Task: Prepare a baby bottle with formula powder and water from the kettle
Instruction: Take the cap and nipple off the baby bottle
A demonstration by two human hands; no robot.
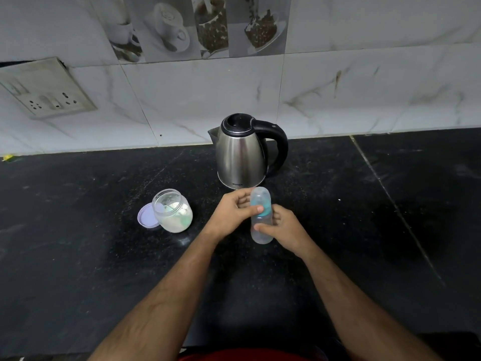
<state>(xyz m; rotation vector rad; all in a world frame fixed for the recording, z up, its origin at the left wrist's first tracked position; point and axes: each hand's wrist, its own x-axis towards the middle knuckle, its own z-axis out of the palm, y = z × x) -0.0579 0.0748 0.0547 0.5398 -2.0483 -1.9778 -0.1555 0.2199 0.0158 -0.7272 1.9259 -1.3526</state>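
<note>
A clear baby bottle with a teal collar and a clear cap stands upright on the black counter. My left hand grips its upper part at the collar, thumb across the front. My right hand holds the lower body from the right. Behind the bottle stands a steel kettle with a black lid and handle, lid down. To the left sits an open clear jar of pale formula powder with a teal scoop inside. Its lilac lid leans against the jar's left side.
A tiled wall runs along the back of the counter. A switch and socket plate is fixed to the wall at the far left. A seam crosses the counter on the right.
</note>
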